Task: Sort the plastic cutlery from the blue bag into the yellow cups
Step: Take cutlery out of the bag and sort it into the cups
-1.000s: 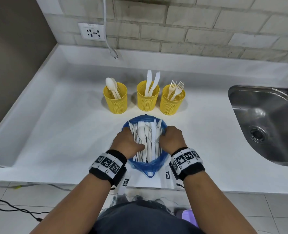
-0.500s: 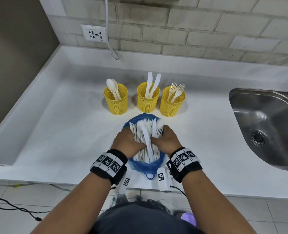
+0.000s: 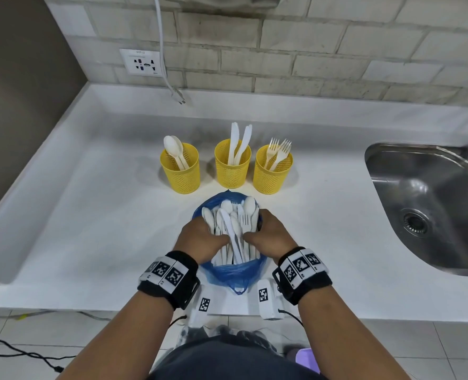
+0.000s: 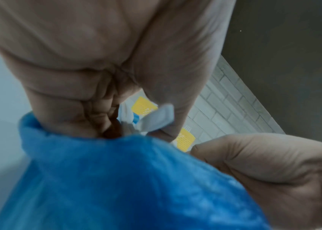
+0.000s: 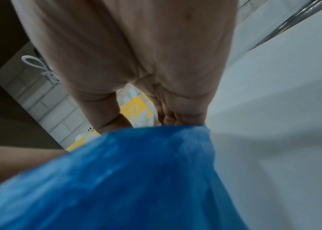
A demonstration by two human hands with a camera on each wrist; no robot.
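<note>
A blue bag (image 3: 231, 272) full of white plastic cutlery (image 3: 234, 223) lies near the counter's front edge. My left hand (image 3: 200, 239) curls over its left rim, and its thumb presses a white knife (image 3: 231, 234) that lies slantwise on top. The same knife's end (image 4: 159, 117) shows beside the thumb in the left wrist view. On the bag's right rim, my right hand (image 3: 268, 237) has curled fingers and a thumb reaching onto the cutlery. Behind the bag stand three yellow mesh cups: spoons (image 3: 180, 174), knives (image 3: 232, 168), forks (image 3: 272, 172).
A steel sink (image 3: 430, 209) is set into the counter at the right. A wall socket (image 3: 142, 63) and a hanging white cable (image 3: 172, 89) are at the back. Bare white counter (image 3: 90, 215) spreads to the left of the bag.
Both hands have closed inward over the bag's mouth. The cutlery has shifted, and one knife now lies slantwise on top between my thumbs.
</note>
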